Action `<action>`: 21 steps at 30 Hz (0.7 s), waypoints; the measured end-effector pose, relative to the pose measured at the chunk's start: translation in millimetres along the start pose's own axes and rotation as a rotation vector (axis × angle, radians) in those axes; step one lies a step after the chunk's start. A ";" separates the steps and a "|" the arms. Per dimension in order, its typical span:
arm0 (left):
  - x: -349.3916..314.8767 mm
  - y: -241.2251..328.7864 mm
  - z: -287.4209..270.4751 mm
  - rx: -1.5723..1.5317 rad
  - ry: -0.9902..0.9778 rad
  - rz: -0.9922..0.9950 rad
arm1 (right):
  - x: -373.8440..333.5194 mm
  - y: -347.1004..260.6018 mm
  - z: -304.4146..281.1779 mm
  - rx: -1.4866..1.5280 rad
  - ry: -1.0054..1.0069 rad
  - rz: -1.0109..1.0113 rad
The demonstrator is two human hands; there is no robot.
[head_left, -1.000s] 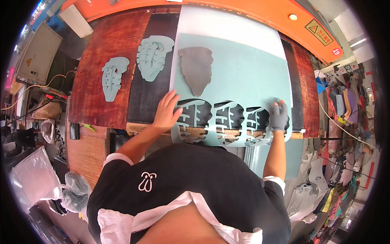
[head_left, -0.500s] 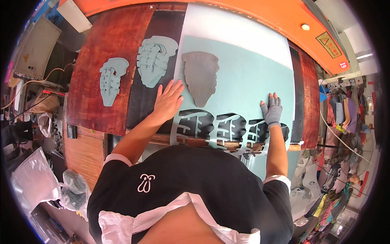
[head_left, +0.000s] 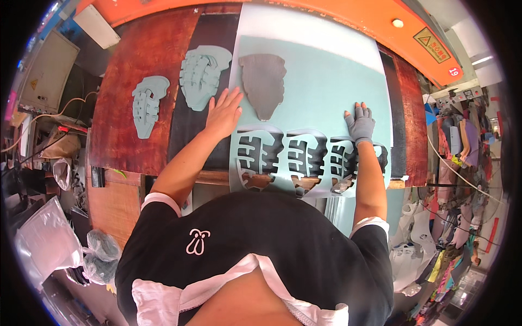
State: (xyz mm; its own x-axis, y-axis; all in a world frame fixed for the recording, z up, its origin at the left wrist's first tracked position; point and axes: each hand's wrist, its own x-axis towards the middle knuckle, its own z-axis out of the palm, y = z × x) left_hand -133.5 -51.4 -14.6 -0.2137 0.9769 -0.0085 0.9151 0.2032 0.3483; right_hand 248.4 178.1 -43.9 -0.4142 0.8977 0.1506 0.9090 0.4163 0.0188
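A pale green sheet (head_left: 321, 87) lies across the cutting board, with a row of strappy cut-out openings along its near edge. On its left part rests a flat grey shaped block (head_left: 263, 84), which looks like a cutting die. My left hand (head_left: 223, 114), bare and open, lies at the sheet's left edge beside the block. Palm down on the sheet's right side is my right hand (head_left: 360, 124), in a grey glove with bare fingertips, its fingers spread. Left of my left hand sit a larger stack of green cut pieces (head_left: 202, 79) and a smaller one (head_left: 145, 108).
An orange machine beam (head_left: 337, 27) spans the far side. Under the stacks is a red-brown board (head_left: 114, 125) with a black strip (head_left: 217, 32). Plastic bags (head_left: 46, 239) lie at the left; coloured scraps (head_left: 462, 141) hang at the right.
The green sheet has slid away from me, with the grey block and both hands moving along with it. More of the cut-out openings now show on the near side. Both stacks stayed put.
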 end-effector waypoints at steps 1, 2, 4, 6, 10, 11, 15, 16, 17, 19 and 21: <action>-0.4 -0.5 -1.4 -0.009 0.000 -0.002 | -1.4 3.0 -5.1 0.080 0.028 -0.007; -2.5 -1.6 -3.4 -0.028 -0.007 0.002 | -5.4 8.3 -11.7 0.151 0.049 -0.004; -17.2 -5.0 -9.4 -0.139 0.172 0.050 | -18.9 25.4 -27.1 0.297 0.166 -0.022; -48.2 -9.9 -17.3 -0.197 0.268 0.108 | -52.1 54.2 -47.0 0.446 0.271 0.171; -142.1 -2.2 -16.5 -0.272 0.250 0.140 | -153.4 98.2 -62.4 0.609 0.227 0.682; -155.7 1.5 -11.6 -0.313 0.326 0.211 | -172.8 101.9 -56.6 0.628 0.194 0.778; -167.5 8.0 3.7 -0.138 0.363 0.190 | -213.3 95.5 -17.6 0.236 0.235 0.700; -164.8 8.7 4.7 -0.131 0.389 0.187 | -212.0 96.1 -10.8 0.232 0.251 0.718; -161.6 10.0 5.1 -0.126 0.414 0.167 | -209.6 93.5 -2.5 0.176 0.320 0.666; -159.0 14.7 3.3 -0.138 0.417 0.146 | -201.6 93.5 5.1 0.240 0.433 0.664; -158.3 20.5 0.9 -0.129 0.429 0.133 | -193.8 94.4 6.7 0.335 0.441 0.761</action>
State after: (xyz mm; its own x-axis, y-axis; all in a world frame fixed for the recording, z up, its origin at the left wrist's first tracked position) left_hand -80.6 -201.8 -7.0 -0.2446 0.8725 0.4229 0.8998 0.0417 0.4343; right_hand 414.1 44.3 -77.9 0.4033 0.8380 0.3676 0.8393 -0.1787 -0.5135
